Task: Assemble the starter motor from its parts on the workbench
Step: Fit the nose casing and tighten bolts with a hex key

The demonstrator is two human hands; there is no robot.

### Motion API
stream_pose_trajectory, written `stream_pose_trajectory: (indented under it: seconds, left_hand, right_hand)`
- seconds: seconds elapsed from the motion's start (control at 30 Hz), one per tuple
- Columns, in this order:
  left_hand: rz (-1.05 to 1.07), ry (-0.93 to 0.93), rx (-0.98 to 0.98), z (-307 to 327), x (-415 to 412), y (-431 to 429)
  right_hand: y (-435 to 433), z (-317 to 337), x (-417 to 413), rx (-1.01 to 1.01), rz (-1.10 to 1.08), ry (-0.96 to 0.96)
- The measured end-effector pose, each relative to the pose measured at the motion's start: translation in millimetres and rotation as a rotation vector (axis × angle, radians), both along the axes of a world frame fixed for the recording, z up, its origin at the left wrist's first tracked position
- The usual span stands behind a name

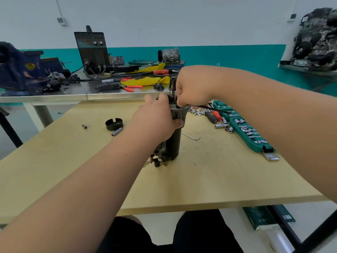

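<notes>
- Motor (175, 141) stands upright mid-desk (218, 179). Left hand (156, 118) grips its upper housing and right hand (193, 88) holds a black key (217, 109) at its top. Both forearms bar the near-side approaches.
- Left of motor: cap (114, 123), sleeve (116, 132) and bolt (84, 126), with open desk around them.
- Right: bent key (191, 136) just beside motor, then loose sockets (226, 126), screwdriver (212, 116) and socket case (251, 136).
- Near side: open surface between the forearms.

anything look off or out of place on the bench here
Nothing spilled or broken. The starter motor stands upright, but a black notched cap, a bolt and a sleeve lie loose to its left, and sockets sit scattered outside the green case.
</notes>
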State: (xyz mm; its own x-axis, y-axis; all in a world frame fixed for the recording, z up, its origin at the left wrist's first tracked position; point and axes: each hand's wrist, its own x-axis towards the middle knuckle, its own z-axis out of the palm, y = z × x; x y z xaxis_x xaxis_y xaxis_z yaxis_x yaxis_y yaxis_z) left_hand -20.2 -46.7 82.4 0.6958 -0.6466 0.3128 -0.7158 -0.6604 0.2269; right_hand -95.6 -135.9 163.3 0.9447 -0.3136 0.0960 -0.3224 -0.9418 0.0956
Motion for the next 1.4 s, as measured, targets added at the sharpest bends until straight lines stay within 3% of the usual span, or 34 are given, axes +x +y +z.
stream_pose_trajectory:
  seconds: [0.3, 0.5, 0.63, 0.83, 1.4]
  left_hand:
    - [0.066, -0.043, 0.073, 6.6, -10.3, -12.0]
    - [0.106, -0.09, 0.08, 5.3, -14.6, -17.8]
    - [0.067, -0.057, 0.089, 7.9, -12.1, -13.7]
    - [0.017, -0.053, 0.1, 7.6, -4.3, -5.9]
    - [-0.334, 0.047, 0.013, 8.0, 33.6, 6.2]
  right_hand:
    - [-0.6, 6.2, -1.2, -0.025, -0.137, 0.008]
    - [7.8, 6.3, 7.4, -0.171, -0.119, 0.044]
    - [-4.7, 3.2, 3.5, -0.059, -0.103, 0.047]
    - [-25.9, -2.2, -11.9, 0.042, 0.164, -0.136]
    - [-32.9, -11.4, -9.6, -0.045, 0.472, -0.101]
